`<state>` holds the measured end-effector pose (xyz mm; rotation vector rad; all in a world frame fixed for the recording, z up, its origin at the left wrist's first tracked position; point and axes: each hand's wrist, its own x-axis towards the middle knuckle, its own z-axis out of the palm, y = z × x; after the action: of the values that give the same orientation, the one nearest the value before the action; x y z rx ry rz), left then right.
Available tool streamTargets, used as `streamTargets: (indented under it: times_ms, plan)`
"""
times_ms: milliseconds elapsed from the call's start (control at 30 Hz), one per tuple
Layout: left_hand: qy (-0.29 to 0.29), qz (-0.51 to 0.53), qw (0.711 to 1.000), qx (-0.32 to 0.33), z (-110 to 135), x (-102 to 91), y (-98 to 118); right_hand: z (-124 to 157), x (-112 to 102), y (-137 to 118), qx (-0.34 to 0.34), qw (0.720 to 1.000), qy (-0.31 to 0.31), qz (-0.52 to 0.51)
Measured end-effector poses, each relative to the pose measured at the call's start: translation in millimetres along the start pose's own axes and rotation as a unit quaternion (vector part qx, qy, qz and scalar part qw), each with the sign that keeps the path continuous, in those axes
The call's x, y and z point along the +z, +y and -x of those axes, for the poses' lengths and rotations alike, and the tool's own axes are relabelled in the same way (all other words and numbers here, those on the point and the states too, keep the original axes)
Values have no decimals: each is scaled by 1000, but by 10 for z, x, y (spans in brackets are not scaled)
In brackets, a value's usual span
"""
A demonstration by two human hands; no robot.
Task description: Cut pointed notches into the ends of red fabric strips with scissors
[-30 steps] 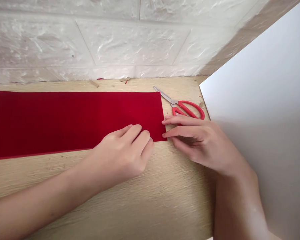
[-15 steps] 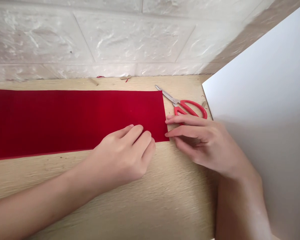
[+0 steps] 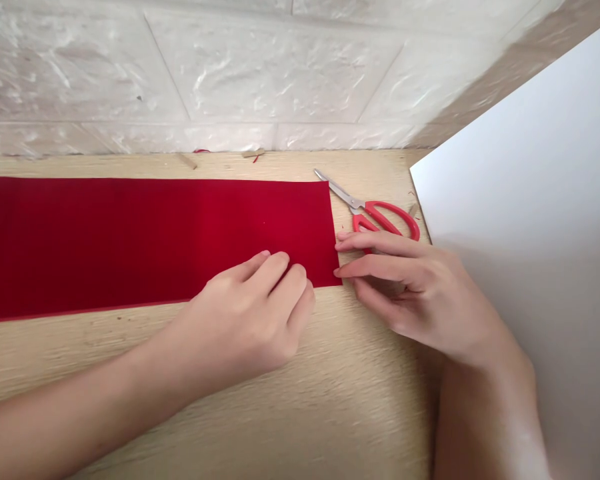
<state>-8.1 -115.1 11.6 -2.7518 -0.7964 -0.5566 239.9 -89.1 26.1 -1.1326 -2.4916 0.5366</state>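
Lying across the left and centre of the frame, the red strip (image 3: 130, 233) is running off the left edge, so a drag out there could be skewing the whole length unnoticed. At the lower centre, the left hand (image 3: 255, 313) is resting on its near edge with fingers curled close together; their tips are partly hiding, and I cannot tell whether they are pinching or just pressing. Uneven pressure there could be wrinkling the strip or pulling that edge crooked. Right of centre, the right hand (image 3: 425, 293) is holding its fingers apart, two tips meeting the strip's right end; a push from them could be buckling it. The scissors (image 3: 354, 202) are posing the sharper risk: their blades are touching the strip's upper right corner, and the red handles are lying partly beneath the right hand. A knock from those fingers could be swinging the blades into the corner, snagging or nicking it.
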Motion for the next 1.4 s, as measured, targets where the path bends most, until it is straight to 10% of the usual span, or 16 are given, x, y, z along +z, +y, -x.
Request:
streamTargets:
  times_ms: [633, 1400]
  plan:
    - [-54, 10, 998, 5, 15, -16, 72, -23, -18, -73, -7, 1000, -14, 2]
    - [-9, -35, 999, -35, 17, 98, 149, -403, 438, -189, 157, 959, 30, 233]
